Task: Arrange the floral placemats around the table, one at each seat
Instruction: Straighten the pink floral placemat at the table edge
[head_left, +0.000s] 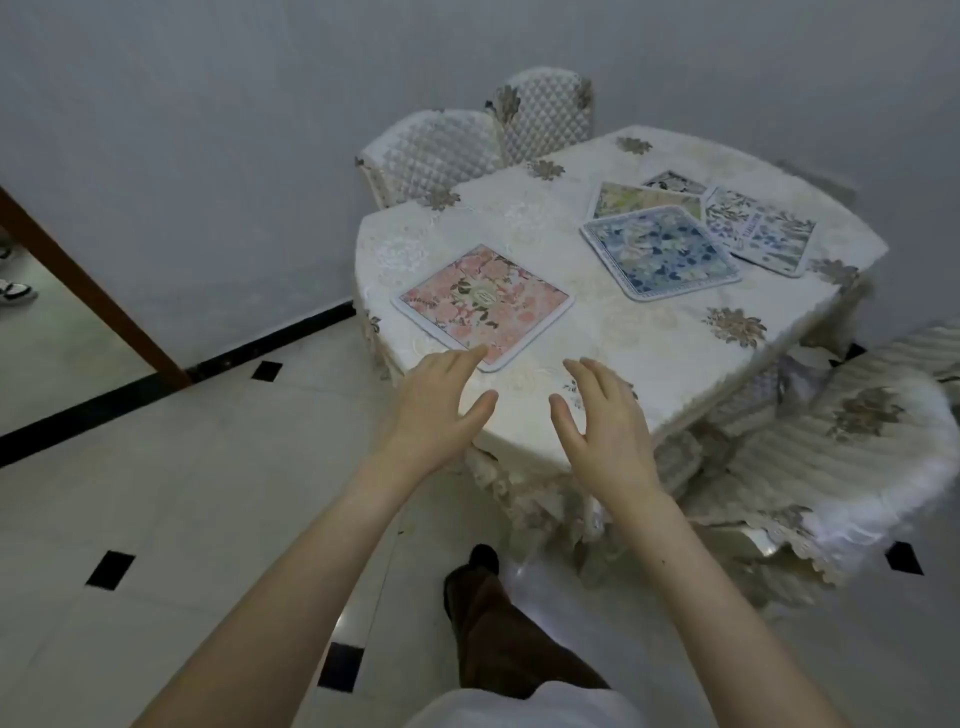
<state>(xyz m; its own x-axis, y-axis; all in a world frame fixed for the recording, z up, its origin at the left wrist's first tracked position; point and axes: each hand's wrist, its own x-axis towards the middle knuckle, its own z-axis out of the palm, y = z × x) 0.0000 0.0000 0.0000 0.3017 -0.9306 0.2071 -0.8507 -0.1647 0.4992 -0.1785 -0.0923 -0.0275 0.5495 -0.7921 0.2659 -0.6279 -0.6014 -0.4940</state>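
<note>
A pink floral placemat (483, 304) lies flat near the table's left edge. My left hand (439, 410) hovers open just below it, fingertips at the mat's near corner. My right hand (605, 421) is open over the table's near edge, holding nothing. Further right lies a blue floral placemat (660, 252), partly covering a green-yellow one (631, 200). A white and blue placemat (763, 231) sits beside them, and a fourth mat (675, 182) peeks out behind.
The table (649, 353) wears a cream lace cloth. Two quilted chairs (441, 150) stand at its far side and a fluffy covered chair (852, 457) at the right. A grey wall is behind, tiled floor (156, 493) below, my leg near the table.
</note>
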